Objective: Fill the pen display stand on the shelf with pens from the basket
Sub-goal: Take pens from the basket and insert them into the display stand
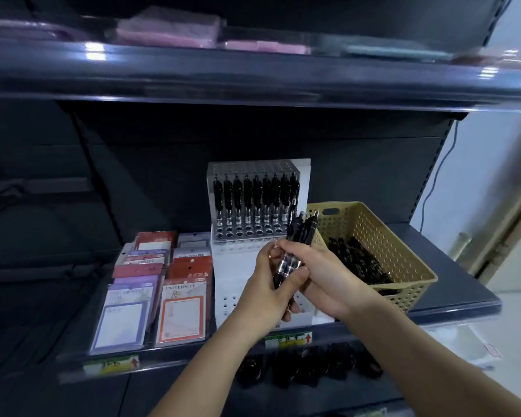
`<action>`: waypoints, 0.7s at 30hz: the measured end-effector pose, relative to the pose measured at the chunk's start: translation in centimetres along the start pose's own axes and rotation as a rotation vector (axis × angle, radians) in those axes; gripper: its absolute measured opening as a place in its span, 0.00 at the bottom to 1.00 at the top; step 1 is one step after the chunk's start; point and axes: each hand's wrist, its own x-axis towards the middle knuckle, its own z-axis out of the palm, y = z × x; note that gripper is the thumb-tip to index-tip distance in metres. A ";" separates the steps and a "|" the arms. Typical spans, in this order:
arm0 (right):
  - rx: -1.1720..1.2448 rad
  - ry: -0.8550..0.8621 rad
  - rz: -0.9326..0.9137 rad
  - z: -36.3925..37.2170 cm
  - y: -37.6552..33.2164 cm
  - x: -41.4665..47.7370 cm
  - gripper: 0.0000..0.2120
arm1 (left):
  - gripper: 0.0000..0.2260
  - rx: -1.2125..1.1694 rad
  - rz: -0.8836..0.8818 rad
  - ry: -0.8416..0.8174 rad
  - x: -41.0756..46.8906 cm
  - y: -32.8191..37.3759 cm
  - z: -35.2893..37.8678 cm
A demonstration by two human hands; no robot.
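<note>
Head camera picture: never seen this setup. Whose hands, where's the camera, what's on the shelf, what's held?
No robot here: a person wears one camera on the head, looking forward and down. The left hand and right hand both grip a bunch of black pens. On the shelf stand a white pen stand with one row filled and empty holes in front, a tan basket holding more pens to its right, and notepad packs to its left.
</note>
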 end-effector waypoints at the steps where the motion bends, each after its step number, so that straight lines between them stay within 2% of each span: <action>1: -0.035 0.006 0.000 0.6 0.2 0.1 0.17 | 0.28 0.033 -0.017 -0.010 -0.5 0.0 -0.7; 3: -0.101 0.036 0.010 1.7 0.5 0.2 0.20 | 0.30 0.098 -0.048 -0.027 -1.3 -0.2 -1.9; 7: -0.134 0.020 0.033 3.6 1.3 0.6 0.06 | 0.35 0.144 -0.031 0.003 -1.8 -1.5 -4.0; 9: -0.144 -0.016 0.047 4.5 1.5 0.8 0.03 | 0.36 0.161 -0.036 0.023 -2.3 -1.9 -4.7; 14: -0.157 -0.062 0.024 6.9 2.1 1.3 0.06 | 0.36 0.056 0.027 0.194 -3.4 -2.8 -5.6; 16: -0.133 -0.074 0.005 7.4 2.4 1.7 0.09 | 0.31 0.009 0.064 0.275 -3.9 -2.7 -6.2; 19: -0.058 -0.069 -0.001 7.9 2.0 2.4 0.29 | 0.22 0.006 0.108 0.334 -4.2 -2.9 -7.4; 20: -0.042 -0.047 -0.004 7.9 1.7 2.7 0.31 | 0.18 0.013 0.112 0.339 -4.3 -3.1 -7.8; 21: -0.030 -0.020 -0.017 7.9 1.4 3.1 0.27 | 0.15 0.024 0.105 0.342 -4.4 -3.2 -8.1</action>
